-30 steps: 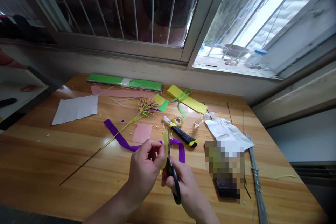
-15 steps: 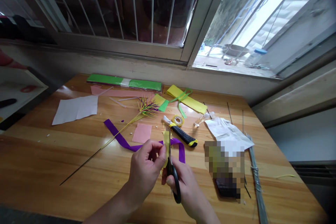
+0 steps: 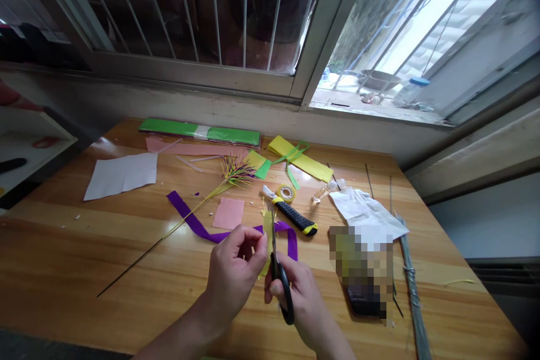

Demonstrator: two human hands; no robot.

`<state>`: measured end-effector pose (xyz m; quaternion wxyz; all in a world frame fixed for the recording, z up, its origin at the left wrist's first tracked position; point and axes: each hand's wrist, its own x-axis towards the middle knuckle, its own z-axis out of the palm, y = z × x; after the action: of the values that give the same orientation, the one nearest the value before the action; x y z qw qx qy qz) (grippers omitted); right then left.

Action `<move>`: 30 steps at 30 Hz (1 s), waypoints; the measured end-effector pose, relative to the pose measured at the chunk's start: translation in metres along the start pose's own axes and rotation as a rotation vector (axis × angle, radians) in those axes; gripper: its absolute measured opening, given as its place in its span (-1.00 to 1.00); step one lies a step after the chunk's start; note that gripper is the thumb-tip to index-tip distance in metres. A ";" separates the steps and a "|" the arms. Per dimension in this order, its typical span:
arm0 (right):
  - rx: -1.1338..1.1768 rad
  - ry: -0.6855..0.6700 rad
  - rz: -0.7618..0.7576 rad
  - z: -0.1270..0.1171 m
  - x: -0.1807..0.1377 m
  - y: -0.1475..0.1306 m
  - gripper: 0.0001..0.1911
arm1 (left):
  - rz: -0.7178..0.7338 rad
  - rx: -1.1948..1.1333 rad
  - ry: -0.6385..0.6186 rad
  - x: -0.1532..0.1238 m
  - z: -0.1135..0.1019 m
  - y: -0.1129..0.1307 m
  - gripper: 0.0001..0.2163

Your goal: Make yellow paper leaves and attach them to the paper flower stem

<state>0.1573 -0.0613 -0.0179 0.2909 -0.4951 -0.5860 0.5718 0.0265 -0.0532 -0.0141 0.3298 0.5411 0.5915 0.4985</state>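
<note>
Black-handled scissors (image 3: 277, 268) are lying alongside a yellow strip (image 3: 268, 230) over the near middle of the table (image 3: 76, 259).

The left hand (image 3: 237, 257) is pinching the yellow strip between thumb and fingers; the right hand (image 3: 298, 287) is gripping the scissors by their handles, blades pointing far, though whether they are biting into the strip is hard to tell. Beneath, a purple strip (image 3: 192, 222) is curving leftward; a utility knife (image 3: 295, 218) is resting just beyond, slightly right.
</note>
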 end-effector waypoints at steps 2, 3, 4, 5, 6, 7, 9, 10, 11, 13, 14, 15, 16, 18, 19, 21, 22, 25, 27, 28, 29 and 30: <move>0.016 0.001 0.002 -0.001 -0.001 -0.001 -0.42 | 0.002 0.001 0.002 0.001 0.000 0.001 -0.86; 0.017 0.003 -0.002 -0.001 -0.001 -0.002 -0.41 | 0.001 0.001 0.002 0.001 0.000 0.001 -0.86; 0.012 0.005 -0.004 -0.001 -0.001 -0.002 -0.41 | 0.000 -0.002 0.001 0.001 0.000 0.001 -0.86; 0.004 0.009 -0.005 -0.002 -0.001 -0.003 -0.41 | -0.003 -0.005 -0.001 0.001 0.000 0.001 -0.85; -0.005 0.013 -0.006 -0.002 -0.001 -0.003 -0.41 | -0.005 -0.010 -0.002 0.001 0.000 0.001 -0.85; -0.009 0.013 -0.003 -0.003 -0.001 -0.004 -0.41 | -0.007 -0.015 -0.004 0.001 0.000 0.000 -0.85; 0.004 0.003 0.012 -0.003 -0.001 -0.004 -0.42 | -0.009 -0.025 -0.006 0.002 0.000 -0.001 -0.85; 0.015 -0.004 0.018 -0.004 -0.001 -0.004 -0.42 | -0.008 -0.030 -0.005 0.002 -0.001 -0.001 -0.85; 0.023 -0.007 0.022 -0.004 -0.001 -0.004 -0.42 | -0.008 -0.034 -0.002 0.002 -0.001 -0.001 -0.86; 0.016 -0.004 0.026 -0.004 -0.001 -0.003 -0.42 | -0.010 -0.041 0.000 0.002 -0.001 -0.002 -0.86; 0.005 0.003 0.024 -0.005 -0.001 -0.002 -0.43 | -0.012 -0.044 0.002 0.002 -0.001 -0.002 -0.86; -0.007 0.009 0.022 -0.005 -0.001 -0.001 -0.43 | -0.014 -0.048 0.002 0.002 -0.001 -0.001 -0.87; -0.016 0.012 0.021 -0.005 -0.001 -0.001 -0.43 | -0.014 -0.050 0.003 0.002 -0.001 -0.001 -0.87; -0.024 0.015 0.016 -0.005 -0.001 0.000 -0.43 | -0.015 -0.052 0.003 0.002 -0.001 -0.001 -0.87; -0.024 0.014 0.013 -0.005 -0.001 0.000 -0.44 | -0.013 -0.051 0.004 0.002 -0.001 -0.001 -0.87; -0.016 0.009 0.015 -0.005 -0.001 0.000 -0.46 | -0.009 -0.042 0.002 0.001 -0.001 -0.001 -0.86; -0.012 0.005 0.019 -0.005 -0.002 0.000 -0.47 | -0.007 -0.035 0.001 0.001 -0.001 -0.001 -0.86; -0.005 -0.004 0.027 -0.004 -0.002 -0.002 -0.51 | 0.001 -0.013 -0.004 0.001 -0.001 -0.001 -0.86; -0.020 -0.005 0.018 -0.005 -0.002 -0.002 -0.54 | 0.006 -0.001 -0.001 0.002 -0.001 0.000 -0.86; -0.029 -0.004 0.012 -0.005 -0.002 -0.002 -0.55 | 0.011 0.005 0.001 0.002 -0.002 0.000 -0.86; -0.035 -0.003 0.007 -0.005 -0.002 -0.002 -0.57 | 0.015 0.010 0.004 0.002 -0.002 0.001 -0.86; -0.040 -0.001 0.003 -0.005 -0.002 -0.002 -0.58 | 0.021 0.014 0.007 0.002 -0.002 0.001 -0.86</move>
<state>0.1621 -0.0609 -0.0143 0.2796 -0.5015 -0.5966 0.5606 0.0249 -0.0520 -0.0122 0.3185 0.5478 0.5905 0.4997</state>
